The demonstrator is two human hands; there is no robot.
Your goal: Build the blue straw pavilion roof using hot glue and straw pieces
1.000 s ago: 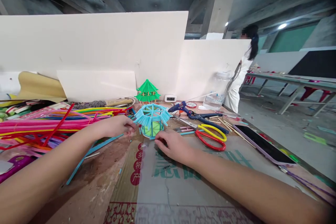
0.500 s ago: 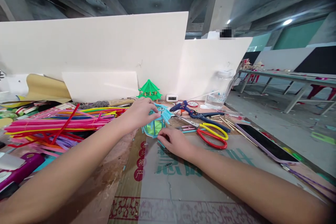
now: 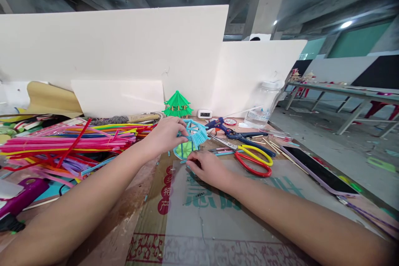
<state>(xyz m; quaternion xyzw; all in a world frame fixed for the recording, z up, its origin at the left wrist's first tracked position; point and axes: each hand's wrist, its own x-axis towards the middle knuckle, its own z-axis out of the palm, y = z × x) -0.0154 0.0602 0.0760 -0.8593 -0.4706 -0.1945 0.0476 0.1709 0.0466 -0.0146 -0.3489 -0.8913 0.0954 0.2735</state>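
Observation:
A small light-blue pavilion-like model (image 3: 198,136) stands on the table, its slatted roof part-covered and its base green. My left hand (image 3: 170,135) is at the roof's left side, thumb and fingers closed on its edge. In front of the base, my right hand (image 3: 207,167) rests low with thumb and forefinger pinched together. A short light-blue stick (image 3: 183,161) pokes out at those fingertips, close to the base; the rest of it is hidden. Behind the model stands a green tiered-roof model (image 3: 177,104).
Scissors (image 3: 253,160), a blue glue gun (image 3: 229,131) and a phone (image 3: 318,170) lie to the right. A water bottle (image 3: 263,106) and small digital clock (image 3: 205,114) stand behind. Colourful pipe cleaners (image 3: 71,143) are heaped at left. White boards (image 3: 118,45) wall the back.
The blue model's roof has turned or tilted slightly and shows more of its slats to the right. Both hands keep nearly the same places; the view has shifted a little.

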